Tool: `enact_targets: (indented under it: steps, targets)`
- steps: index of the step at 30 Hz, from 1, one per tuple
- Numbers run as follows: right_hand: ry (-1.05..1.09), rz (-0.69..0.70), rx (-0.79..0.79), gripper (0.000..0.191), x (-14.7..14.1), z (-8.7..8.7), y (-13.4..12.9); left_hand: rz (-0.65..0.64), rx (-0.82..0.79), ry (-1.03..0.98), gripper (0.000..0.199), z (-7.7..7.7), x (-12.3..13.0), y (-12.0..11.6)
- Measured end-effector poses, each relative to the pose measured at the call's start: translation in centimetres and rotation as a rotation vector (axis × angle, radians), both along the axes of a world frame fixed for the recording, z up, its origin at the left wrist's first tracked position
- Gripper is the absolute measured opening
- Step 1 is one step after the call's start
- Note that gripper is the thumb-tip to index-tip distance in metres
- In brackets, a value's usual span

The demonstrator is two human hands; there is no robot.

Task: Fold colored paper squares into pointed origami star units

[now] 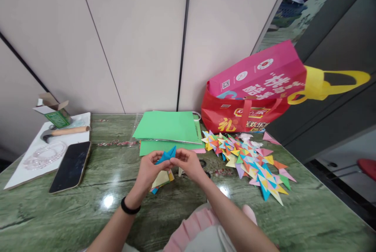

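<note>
Between my two hands is a small blue folded paper piece point(167, 155) with pointed ends, raised above the table. My left hand point(151, 167) pinches its left side. The fingers of my right hand point(188, 162) are closed on its right end. Below my hands lies a small stack of coloured paper point(161, 180), yellow on top with blue at the edge. Dark scissors handles point(208, 174) show partly behind my right wrist. Just beyond my hands are green paper sheets point(169, 126), some in a clear sleeve.
Folded coloured paper pieces point(249, 158) are heaped on the right of the green marbled table point(88, 213). Behind them stands a red gift bag point(229, 113) holding a pink bag point(264, 73). At left are a phone point(71, 167), a hammer point(66, 131), beads point(45, 155) and a small open box point(58, 118).
</note>
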State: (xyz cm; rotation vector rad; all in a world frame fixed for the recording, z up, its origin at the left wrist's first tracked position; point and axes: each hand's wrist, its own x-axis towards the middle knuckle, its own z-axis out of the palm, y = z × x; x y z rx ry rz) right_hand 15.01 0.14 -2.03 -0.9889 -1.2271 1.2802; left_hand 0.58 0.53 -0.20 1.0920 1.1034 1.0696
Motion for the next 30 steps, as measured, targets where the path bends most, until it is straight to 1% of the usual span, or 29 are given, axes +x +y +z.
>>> enact_targets:
  steps: [2,4,7,11,14,17,19,24,26,28,29,30]
  targets:
    - [0.016,0.005,-0.012,0.025,0.1,-0.1,0.1,-0.03,0.008,0.015,0.021,0.1,0.1,-0.1]
    - [0.027,0.013,-0.025,0.027,0.2,-0.2,0.1,-0.051,0.025,0.044,0.018,0.3,0.1,-0.2]
    - [-0.007,0.005,-0.009,0.027,0.3,-0.3,0.2,-0.095,0.043,0.085,0.017,0.6,-0.1,-0.2]
    - [-0.114,-0.04,0.046,0.023,0.3,-0.3,0.3,-0.153,0.054,0.141,0.02,0.8,-0.3,0.0]
    - [-0.144,-0.02,0.046,0.02,0.3,-0.4,0.4,-0.111,0.104,0.166,0.02,0.8,-0.2,0.1]
    - [-0.133,0.021,0.035,0.019,0.3,-0.4,0.3,-0.043,0.16,0.183,0.018,0.7,-0.2,0.2]
    - [-0.107,0.048,0.021,0.02,0.2,-0.4,0.2,-0.021,0.175,0.189,0.019,0.6,-0.4,0.2]
    - [0.03,0.117,-0.05,0.026,0.0,-0.1,-0.1,-0.001,0.125,0.119,0.022,0.1,-0.3,0.0]
    - [0.063,0.128,-0.068,0.027,-0.1,-0.2,-0.1,-0.023,0.108,0.121,0.023,0.1,0.0,0.0]
    - [0.066,0.133,-0.067,0.026,0.0,-0.3,-0.1,-0.07,0.137,0.189,0.023,0.4,-0.5,0.4]
    - [0.057,0.133,-0.067,0.026,0.1,-0.5,0.0,-0.082,0.173,0.261,0.023,0.7,-1.2,0.8]
    - [0.046,0.129,-0.07,0.026,0.1,-0.6,0.0,-0.04,0.254,0.363,0.023,1.2,-2.3,1.3]
